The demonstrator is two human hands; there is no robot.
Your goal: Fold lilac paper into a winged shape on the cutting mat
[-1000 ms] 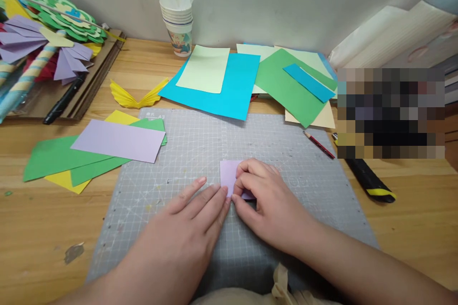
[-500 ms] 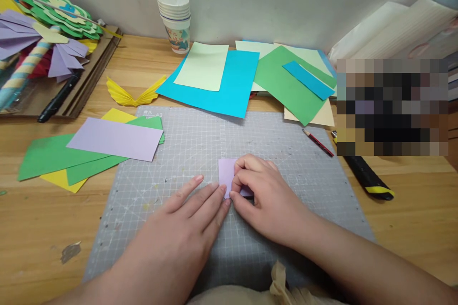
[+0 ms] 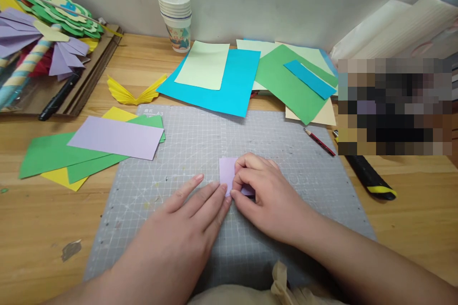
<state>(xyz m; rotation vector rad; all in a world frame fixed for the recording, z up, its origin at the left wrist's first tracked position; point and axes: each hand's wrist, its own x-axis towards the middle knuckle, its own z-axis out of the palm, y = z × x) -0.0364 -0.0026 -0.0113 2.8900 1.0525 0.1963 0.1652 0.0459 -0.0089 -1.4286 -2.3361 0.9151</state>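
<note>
A small lilac paper piece lies on the grey cutting mat. My right hand covers most of it, with fingers curled and thumb and fingertips pinching its lower edge. Beside it my left hand lies flat on the mat with fingers stretched out and together. Its fingertips touch the paper's lower left corner.
Left of the mat lie green, yellow and lilac sheets, a folded yellow fan and a box of paper crafts. Behind are a cyan sheet, green sheets and stacked paper cups. A pencil and a utility knife lie right.
Both hands stay almost in place on the lilac piece. The view has shifted slightly.
</note>
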